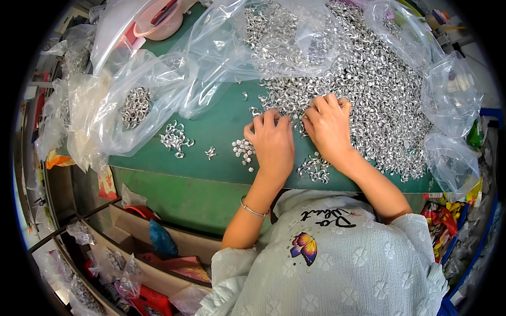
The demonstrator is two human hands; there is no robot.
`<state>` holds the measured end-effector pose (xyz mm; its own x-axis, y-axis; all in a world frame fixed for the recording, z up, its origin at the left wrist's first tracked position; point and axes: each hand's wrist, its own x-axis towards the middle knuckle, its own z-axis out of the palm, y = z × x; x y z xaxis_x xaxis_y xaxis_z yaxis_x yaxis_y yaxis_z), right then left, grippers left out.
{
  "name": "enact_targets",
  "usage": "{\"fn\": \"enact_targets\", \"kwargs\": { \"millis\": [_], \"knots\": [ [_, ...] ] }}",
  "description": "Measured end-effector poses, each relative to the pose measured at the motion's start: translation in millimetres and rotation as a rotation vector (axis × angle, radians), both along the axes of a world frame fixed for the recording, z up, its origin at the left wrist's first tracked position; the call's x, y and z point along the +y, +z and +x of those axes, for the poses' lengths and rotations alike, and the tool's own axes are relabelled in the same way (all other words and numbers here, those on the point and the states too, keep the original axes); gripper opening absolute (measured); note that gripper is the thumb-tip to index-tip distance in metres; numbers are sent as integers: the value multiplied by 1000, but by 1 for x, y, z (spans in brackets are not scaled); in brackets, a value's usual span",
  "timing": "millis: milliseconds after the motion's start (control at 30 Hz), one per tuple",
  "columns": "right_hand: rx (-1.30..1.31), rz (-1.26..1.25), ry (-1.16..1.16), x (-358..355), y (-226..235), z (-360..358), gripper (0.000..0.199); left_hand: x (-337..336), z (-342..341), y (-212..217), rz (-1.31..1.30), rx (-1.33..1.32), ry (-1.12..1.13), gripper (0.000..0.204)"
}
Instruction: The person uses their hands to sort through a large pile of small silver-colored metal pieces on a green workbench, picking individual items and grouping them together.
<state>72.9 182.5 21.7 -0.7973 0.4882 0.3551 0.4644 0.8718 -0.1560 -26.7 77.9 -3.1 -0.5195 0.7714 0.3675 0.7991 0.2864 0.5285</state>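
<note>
A wide heap of small silver curved metal pieces covers the right and back of a green table mat. At the heap's near left edge my right hand is closed, with curled fingers down among the pieces. Just left of it my left hand is also closed, its fingers bent toward the mat; both sets of fingertips are hidden. Beside the left hand lies a cluster of small silver round-looking pieces. A small group of curved pieces rests below the right hand, near the table edge.
Clear plastic bags lie across the back and left, one holding silver rings. Farther left on the mat are a small pile of curved pieces and a tiny one. A pink basket stands at the back; an open drawer sits below.
</note>
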Motion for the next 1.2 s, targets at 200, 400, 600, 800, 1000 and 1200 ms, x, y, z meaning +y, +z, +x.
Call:
{"fn": "enact_targets", "kwargs": {
  "millis": [200,400,600,800,1000,1200],
  "knots": [
    [254,-120,-53,15,15,11,8,-6,-9,7,-13,-6,75,14],
    [216,-326,-1,12,20,21,8,9,-2,0,-23,49,-76,20],
    [184,-376,52,13,19,32,8,5,-7,7,-85,70,-85,20],
    [104,-399,262,-4,20,21,10,1,-11,3,-8,59,-95,19],
    [41,-234,382,-31,-6,7,12,-23,-20,26,49,-21,22,19],
    [149,-99,338,-5,1,10,8,-61,-16,13,-77,-43,44,16]
  ]
}}
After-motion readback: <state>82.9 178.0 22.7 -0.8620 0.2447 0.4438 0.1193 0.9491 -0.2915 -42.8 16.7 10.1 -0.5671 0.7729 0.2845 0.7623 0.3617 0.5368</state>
